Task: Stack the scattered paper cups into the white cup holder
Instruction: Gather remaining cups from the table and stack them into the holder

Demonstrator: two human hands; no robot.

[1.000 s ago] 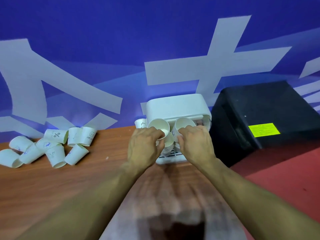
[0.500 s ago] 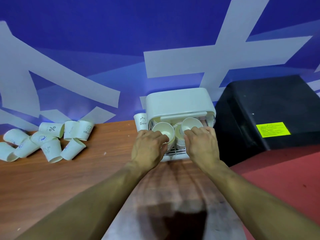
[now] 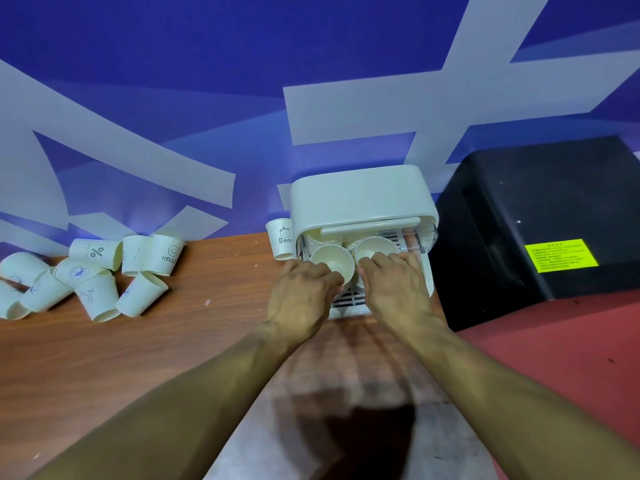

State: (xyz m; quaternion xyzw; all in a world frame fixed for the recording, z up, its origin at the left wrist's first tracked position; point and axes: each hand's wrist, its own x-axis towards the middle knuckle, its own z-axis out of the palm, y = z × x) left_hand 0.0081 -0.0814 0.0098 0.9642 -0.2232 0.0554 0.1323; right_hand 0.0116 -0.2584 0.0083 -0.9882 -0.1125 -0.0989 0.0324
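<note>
The white cup holder point(image 3: 360, 199) stands at the back edge of the desk point(image 3: 173, 341), against the blue wall point(image 3: 207, 98). Its rounded lid sits above an open front with a slatted floor. Two paper cups sit mouth-up, side by side in that opening: the left cup point(image 3: 330, 263) and the right cup point(image 3: 375, 249), rims close together. Edges of other cups show beneath and behind them, but how many are stacked there cannot be told.

The left hand point(image 3: 303, 296) is grasping the left cup, fingers curled round its near side with the tips at the rim. The right hand point(image 3: 396, 292) is grasping the right cup, fingers bent over its near rim. Both bare forearms reach in from the bottom of the view.

Just left of the holder a single printed cup point(image 3: 280, 237) stands upright, close against the holder's wall. Well apart, at the far left of the desk, the scattered paper cups point(image 3: 100, 271) lie in a loose heap, most tipped on their sides and touching one another; a percent sign and a smiley face show on two of them.

Just right of the holder sits a black box point(image 3: 540, 202) with a yellow label point(image 3: 561, 254), and a red surface point(image 3: 571, 358) lies in front of it
</note>
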